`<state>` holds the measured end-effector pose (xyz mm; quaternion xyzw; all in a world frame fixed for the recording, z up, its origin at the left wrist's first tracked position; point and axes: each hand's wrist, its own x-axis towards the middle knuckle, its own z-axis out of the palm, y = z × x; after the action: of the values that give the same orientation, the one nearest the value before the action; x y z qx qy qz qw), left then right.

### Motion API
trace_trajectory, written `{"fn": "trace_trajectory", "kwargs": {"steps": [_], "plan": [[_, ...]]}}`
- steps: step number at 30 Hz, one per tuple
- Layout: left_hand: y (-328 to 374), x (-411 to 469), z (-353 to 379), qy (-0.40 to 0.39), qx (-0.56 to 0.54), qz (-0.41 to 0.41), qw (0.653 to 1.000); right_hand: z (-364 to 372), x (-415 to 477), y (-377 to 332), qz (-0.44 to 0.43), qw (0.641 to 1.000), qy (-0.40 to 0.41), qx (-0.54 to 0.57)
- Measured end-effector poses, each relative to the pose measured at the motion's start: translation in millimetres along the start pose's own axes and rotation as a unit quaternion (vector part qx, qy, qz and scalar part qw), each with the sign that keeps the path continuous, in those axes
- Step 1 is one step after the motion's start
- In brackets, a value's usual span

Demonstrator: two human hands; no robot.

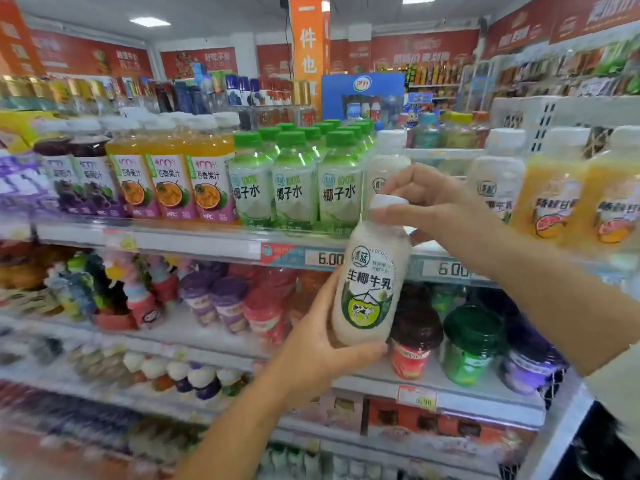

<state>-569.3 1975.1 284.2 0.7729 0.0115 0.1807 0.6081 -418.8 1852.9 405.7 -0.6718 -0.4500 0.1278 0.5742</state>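
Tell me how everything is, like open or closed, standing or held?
milk bottle, capped, held in the air.
left hand, grips the bottle's bottom.
right hand, pinches the white cap.
coconut water bottles, capped, standing on the shelf.
orange juice bottles, capped, standing.

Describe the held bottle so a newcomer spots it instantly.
Start at the drinks shelf with 6.00 price tags. Before it, the left hand grips a milky white plastic bottle; the right hand pinches its white cap. Unlike shelved neighbours, it shows a cow label.
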Motion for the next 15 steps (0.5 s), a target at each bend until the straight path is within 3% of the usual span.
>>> {"fn": "trace_trajectory", "kwargs": {"steps": [6, 15], "plan": [[-25, -46, -11, 0.031, -0.014, -0.057, 0.998, 59, -15, 43, 0.058, 0.995, 0.038, 0.066], [-50, -106, -9, 0.1, -0.035, -0.099, 0.989, 116, -50, 59, 0.11, 0.989, 0.024, 0.099]]}}
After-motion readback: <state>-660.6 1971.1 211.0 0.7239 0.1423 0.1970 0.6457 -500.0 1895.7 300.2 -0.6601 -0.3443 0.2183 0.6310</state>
